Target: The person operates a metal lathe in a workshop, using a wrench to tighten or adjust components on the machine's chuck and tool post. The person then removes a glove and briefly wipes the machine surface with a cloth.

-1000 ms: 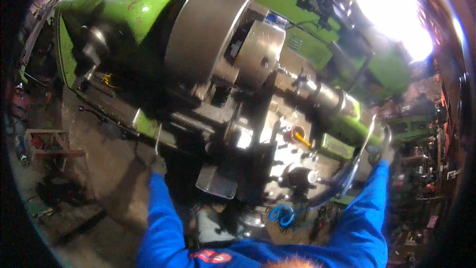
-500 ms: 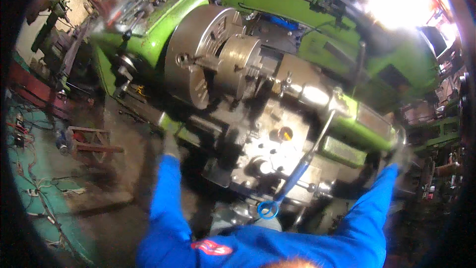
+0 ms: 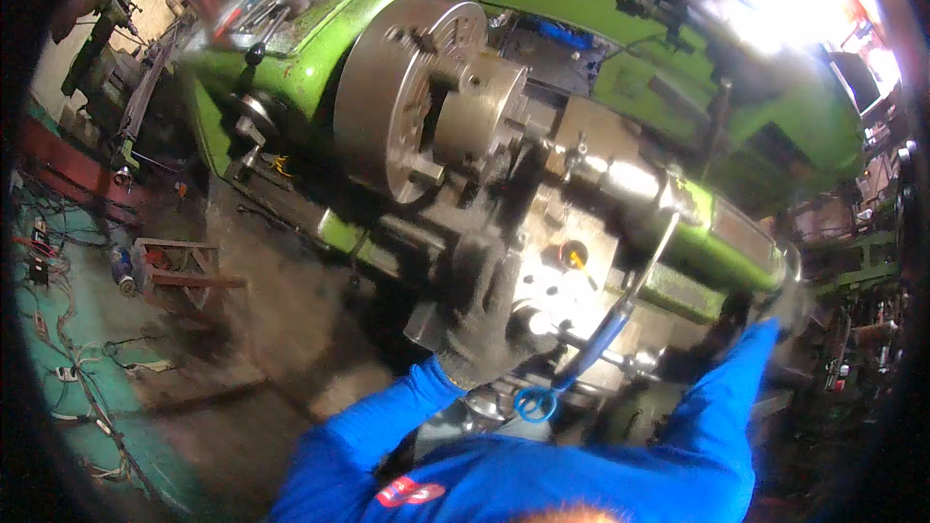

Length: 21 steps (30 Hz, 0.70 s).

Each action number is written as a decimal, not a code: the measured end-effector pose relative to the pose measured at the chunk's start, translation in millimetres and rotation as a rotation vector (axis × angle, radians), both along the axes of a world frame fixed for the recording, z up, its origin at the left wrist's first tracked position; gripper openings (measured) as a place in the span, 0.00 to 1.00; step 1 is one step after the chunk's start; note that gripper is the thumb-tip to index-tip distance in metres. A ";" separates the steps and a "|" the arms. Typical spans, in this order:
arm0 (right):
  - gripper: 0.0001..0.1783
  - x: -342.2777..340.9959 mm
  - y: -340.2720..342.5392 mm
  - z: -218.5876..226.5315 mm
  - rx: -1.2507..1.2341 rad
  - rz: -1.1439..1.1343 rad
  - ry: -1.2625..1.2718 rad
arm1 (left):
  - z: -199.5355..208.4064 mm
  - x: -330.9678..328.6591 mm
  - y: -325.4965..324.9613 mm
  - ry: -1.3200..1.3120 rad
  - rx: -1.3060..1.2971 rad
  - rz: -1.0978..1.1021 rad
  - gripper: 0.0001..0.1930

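A dark grey work glove covers my left hand (image 3: 481,315), which is over the lathe carriage beside the bright tool post (image 3: 542,305). Its fingers look stretched out toward the chuck, somewhat blurred, with nothing visible in them. At the far end of the green tailstock (image 3: 693,232), my right hand (image 3: 790,305) is at the handwheel (image 3: 792,266); blur hides its fingers. A large steel chuck (image 3: 373,102) holds a round metal workpiece (image 3: 475,121), and the tailstock's tip points at it. A long-handled tool with a blue grip (image 3: 605,334) and a blue ring (image 3: 535,405) slants across the carriage.
Hand tools (image 3: 276,10) lie on top of the green headstock (image 3: 300,77). Control levers (image 3: 254,116) stick out from its front. Another green machine (image 3: 727,107) stands behind. On the floor at left are a rusty metal frame (image 3: 189,276) and loose cables (image 3: 77,378).
My left hand has moved right, from near the front of the lathe bed to over the carriage. The chuck and workpiece have turned. My right hand stays at the tailstock handwheel.
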State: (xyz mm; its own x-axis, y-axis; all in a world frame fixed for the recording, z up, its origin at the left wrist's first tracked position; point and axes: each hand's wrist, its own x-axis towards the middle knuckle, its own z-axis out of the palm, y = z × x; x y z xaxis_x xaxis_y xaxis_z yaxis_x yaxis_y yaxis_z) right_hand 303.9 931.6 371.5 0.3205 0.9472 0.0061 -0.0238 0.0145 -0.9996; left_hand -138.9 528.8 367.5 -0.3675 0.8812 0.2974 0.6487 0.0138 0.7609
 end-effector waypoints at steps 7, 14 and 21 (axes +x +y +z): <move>0.49 -6.4 1.5 17.2 -0.104 0.073 -0.018 | 2.9 -2.8 -1.2 0.089 -0.013 0.016 0.59; 0.31 1.2 1.1 -0.5 0.134 -0.025 0.085 | 8.5 -9.6 -0.6 0.206 0.054 0.096 0.52; 0.30 11.1 -19.1 -4.3 0.076 0.029 -0.038 | -10.8 -5.3 -1.5 0.196 0.243 0.178 0.32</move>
